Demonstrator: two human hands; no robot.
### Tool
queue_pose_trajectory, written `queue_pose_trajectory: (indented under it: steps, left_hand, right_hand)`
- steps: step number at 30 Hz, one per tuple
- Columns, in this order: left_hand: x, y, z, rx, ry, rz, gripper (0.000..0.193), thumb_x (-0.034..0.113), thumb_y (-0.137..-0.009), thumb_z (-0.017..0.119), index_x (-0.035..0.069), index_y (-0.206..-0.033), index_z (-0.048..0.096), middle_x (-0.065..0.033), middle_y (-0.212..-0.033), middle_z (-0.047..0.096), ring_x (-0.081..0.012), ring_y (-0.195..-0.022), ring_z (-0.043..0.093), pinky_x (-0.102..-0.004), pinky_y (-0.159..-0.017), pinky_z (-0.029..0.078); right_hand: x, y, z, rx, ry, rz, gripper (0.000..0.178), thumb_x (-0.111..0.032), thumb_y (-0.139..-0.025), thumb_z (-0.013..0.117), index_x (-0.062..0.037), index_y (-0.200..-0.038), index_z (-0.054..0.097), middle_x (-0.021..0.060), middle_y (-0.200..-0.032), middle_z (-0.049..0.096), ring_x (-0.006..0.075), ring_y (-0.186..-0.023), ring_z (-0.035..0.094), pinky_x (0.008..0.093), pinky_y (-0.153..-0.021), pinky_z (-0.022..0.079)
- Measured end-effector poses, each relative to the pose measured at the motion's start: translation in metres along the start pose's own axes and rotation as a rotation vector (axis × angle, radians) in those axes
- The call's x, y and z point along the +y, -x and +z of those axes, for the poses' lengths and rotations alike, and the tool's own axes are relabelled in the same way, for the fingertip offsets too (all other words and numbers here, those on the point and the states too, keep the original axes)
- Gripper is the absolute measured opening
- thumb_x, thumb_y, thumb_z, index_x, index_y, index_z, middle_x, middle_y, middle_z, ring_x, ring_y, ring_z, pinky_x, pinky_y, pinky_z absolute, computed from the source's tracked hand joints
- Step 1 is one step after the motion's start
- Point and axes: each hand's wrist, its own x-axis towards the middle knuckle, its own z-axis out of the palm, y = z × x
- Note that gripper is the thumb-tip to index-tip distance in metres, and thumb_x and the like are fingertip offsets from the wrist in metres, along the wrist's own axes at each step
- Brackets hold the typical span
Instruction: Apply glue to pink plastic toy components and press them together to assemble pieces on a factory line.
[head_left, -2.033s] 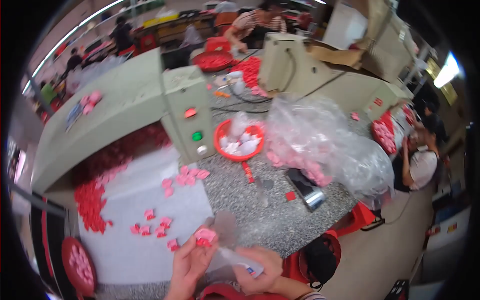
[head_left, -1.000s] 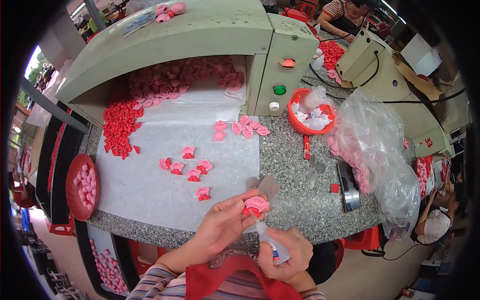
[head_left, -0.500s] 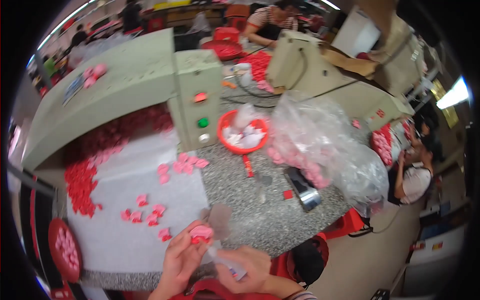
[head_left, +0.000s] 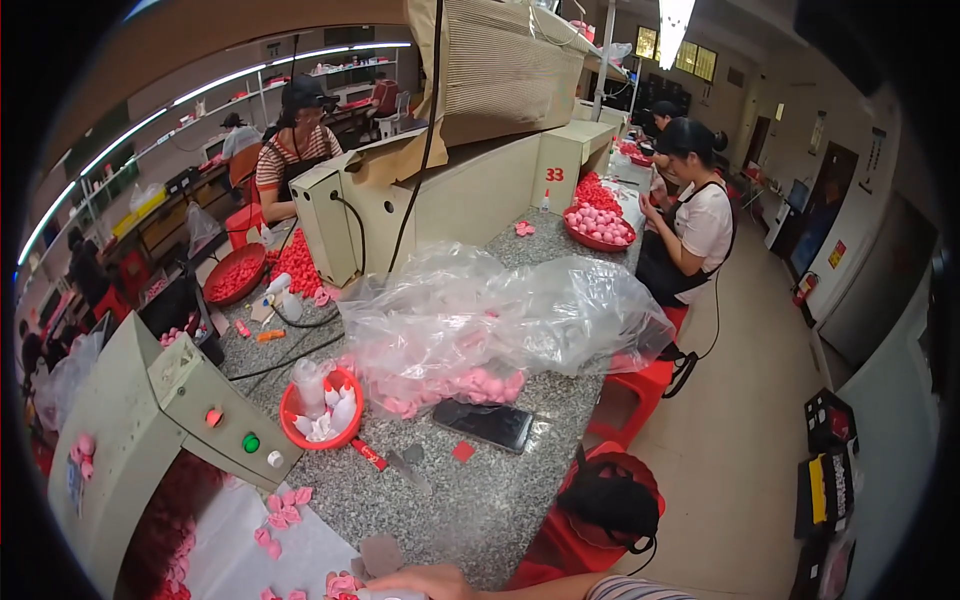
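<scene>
At the lower edge shows my right hand [head_left: 430,578], its fingers closed round a whitish squeeze bottle [head_left: 392,594], mostly cut off by the frame. Just left of the bottle's end is a small pink and red moulded piece [head_left: 343,584]. My left hand is out of view below. Beside my right hand, a greyish-brown flat patch [head_left: 381,555] lies on the speckled tabletop [head_left: 480,520]. Several pink pieces [head_left: 285,508] rest on the white sheet [head_left: 235,545] leading out of the pale green tunnel machine [head_left: 140,400].
A red bowl [head_left: 352,428] holds white bottles. Beyond it lies a large clear plastic bag [head_left: 500,310] over pink pieces. A phone [head_left: 485,425] and a red square [head_left: 463,452] lie nearby. Red stools [head_left: 625,405] line the right edge. Co-workers [head_left: 690,220] sit at other places.
The view has swung up and to the right. My hands have slipped to the lower edge, and my left hand has left the picture. The right keeps hold of the squeeze bottle.
</scene>
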Motion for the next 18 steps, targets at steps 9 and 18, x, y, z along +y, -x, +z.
queue_pose_trajectory:
  steps: [9,18]
  left_hand:
    - [0.046,0.0,-0.002,-0.02,1.476,-0.174,0.033,0.013,-0.084,0.054,-0.001,-0.113,0.046,-0.0117,-0.107,0.053,-0.0243,-0.101,0.05,-0.0355,-0.094,0.036]
    - [0.07,0.013,-0.01,0.056,1.505,-0.222,0.045,0.017,-0.086,0.054,-0.005,-0.123,0.041,-0.0186,-0.119,0.05,-0.0279,-0.109,0.051,-0.0372,-0.093,0.043]
  right_hand:
    - [-0.009,-0.013,0.006,0.101,0.164,-0.085,0.027,-0.009,-0.071,0.066,-0.0026,-0.097,0.063,0.0104,-0.084,0.061,0.0195,-0.07,0.059,0.0288,-0.057,0.046]
    - [-0.018,-0.021,0.01,-0.022,0.381,-0.257,0.031,-0.001,-0.058,0.06,0.0037,-0.089,0.057,0.0117,-0.065,0.06,0.0188,-0.039,0.047,0.0268,-0.037,0.039]
